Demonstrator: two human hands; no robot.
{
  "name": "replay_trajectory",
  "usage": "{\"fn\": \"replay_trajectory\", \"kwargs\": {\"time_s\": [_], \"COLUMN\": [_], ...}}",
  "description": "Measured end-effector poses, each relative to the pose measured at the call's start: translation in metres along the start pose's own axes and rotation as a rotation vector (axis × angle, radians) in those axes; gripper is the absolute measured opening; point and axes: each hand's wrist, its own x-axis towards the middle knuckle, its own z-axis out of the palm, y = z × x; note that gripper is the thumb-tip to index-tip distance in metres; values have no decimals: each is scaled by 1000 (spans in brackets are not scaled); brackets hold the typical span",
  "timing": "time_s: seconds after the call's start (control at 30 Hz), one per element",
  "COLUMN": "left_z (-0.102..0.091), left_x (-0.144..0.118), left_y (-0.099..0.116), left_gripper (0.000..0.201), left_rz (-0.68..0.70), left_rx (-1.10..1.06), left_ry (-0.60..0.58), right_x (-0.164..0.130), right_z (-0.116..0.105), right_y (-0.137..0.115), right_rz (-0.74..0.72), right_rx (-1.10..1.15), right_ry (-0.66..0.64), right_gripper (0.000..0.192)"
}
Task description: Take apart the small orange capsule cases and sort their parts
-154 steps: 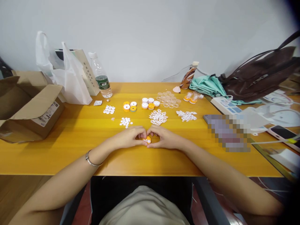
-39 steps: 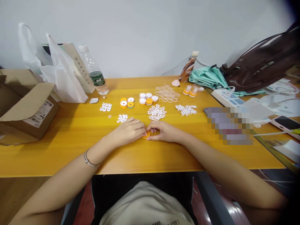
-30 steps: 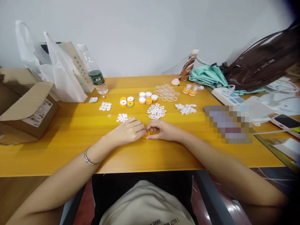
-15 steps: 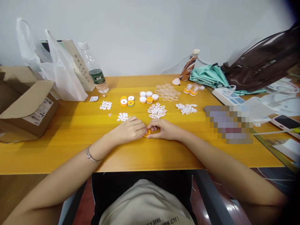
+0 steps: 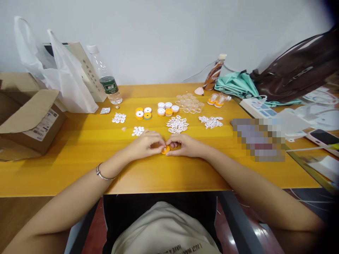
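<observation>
Low over the table, my two hands meet around a small round orange plastic piece (image 5: 166, 151) with something small and pale at its centre. My right hand (image 5: 185, 145) grips its right side between thumb and fingers. At the piece's upper left, the fingertips of my left hand (image 5: 147, 144) are pinched together; what they hold, if anything, is too small to make out. Just beyond my hands lie a pile of white oval pieces (image 5: 138, 131), a heap of white openwork pieces (image 5: 177, 124) and another white heap (image 5: 210, 122).
Farther back sit white and orange discs (image 5: 143, 113), more discs (image 5: 168, 108) and clear plastic cups (image 5: 189, 103). A cardboard box (image 5: 50, 137), a plastic bag (image 5: 66, 77) and a water bottle (image 5: 109, 86) stand left. A drink bottle (image 5: 214, 74), power strip (image 5: 261, 109) and brown bag (image 5: 296, 74) occupy the right.
My left hand has rolled back a little and its thumb now shows, uncovering more of the orange piece. My right hand keeps its grip. The view has shifted slightly.
</observation>
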Motion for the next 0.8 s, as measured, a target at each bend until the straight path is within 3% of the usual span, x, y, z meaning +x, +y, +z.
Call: {"fn": "replay_trajectory", "kwargs": {"time_s": [0.13,0.4,0.53,0.63,0.7,0.8], "left_z": [-1,-1,-12,-35,-55,-80], "left_x": [0,0,-1,-5,-11,-22], "left_y": [4,5,-2,-12,-21,-34], "left_gripper": [13,20,22,24,25,19], "left_rz": [-168,-290,-354,-481,-579,-721], "left_rx": [-371,-731,-707,-683,-621,-330], "left_ry": [166,345,410,437,381,242], "right_x": [0,-1,-1,-1,-1,-1], "right_z": [-1,-2,-2,-2,-2,-2], "right_y": [-2,-2,-3,-3,-3,-3], "right_rz": [1,29,48,50,51,60], "right_rx": [-14,-7,-9,-8,1,24], "right_ry": [-5,-22,-25,-26,-25,-19], "right_gripper": [23,28,28,29,29,30]}}
